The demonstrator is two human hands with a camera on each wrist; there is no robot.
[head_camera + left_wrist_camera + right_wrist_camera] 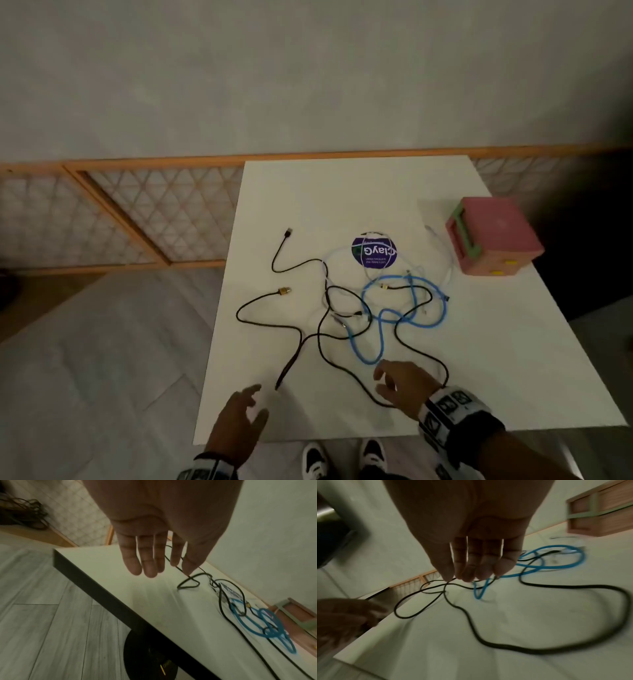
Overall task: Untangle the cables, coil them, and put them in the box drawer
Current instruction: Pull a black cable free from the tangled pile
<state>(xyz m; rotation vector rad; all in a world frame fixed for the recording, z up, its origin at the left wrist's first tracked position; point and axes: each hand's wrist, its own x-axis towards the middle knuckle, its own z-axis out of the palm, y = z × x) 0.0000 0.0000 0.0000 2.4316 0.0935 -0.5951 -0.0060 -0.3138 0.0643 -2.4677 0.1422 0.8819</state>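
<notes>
Fingers (135, 555) of the left hand (236, 419) are spread and nearly straight, holding nothing; that hand hovers over the near-left corner of the white surface (342, 192), at about 7 o'clock from the tangle. Just off its fingertips, toward 1 o'clock, lies the plug end of a black cable (291, 363). This black cable runs up and away in loose bends toward a gold-tipped connector (284, 291) at about 9 o'clock of the tangle. A second black lead ends in a plug (288, 233) at about 11 o'clock.

Mid-surface, the blue cable (376, 339) loops over and under black strands and a thin white cable (342, 253). The white one crosses a round purple sticker (374, 251) at 12 o'clock of the tangle.

Right of the left hand, the right hand (404, 387) hovers at about 5 o'clock from the tangle, fingers (471, 566) loosely bent and close together, gripping nothing as far as the blurred wrist view shows. A black loop curves beneath and around it. A wrist strap with printed markers (452, 407) sits behind it.

Far right, at about 2 o'clock, the pink box drawer (493, 236) stands on the surface near its right edge, with a green handle (464, 229) on the side that faces the cables. It is well apart from both hands.
</notes>
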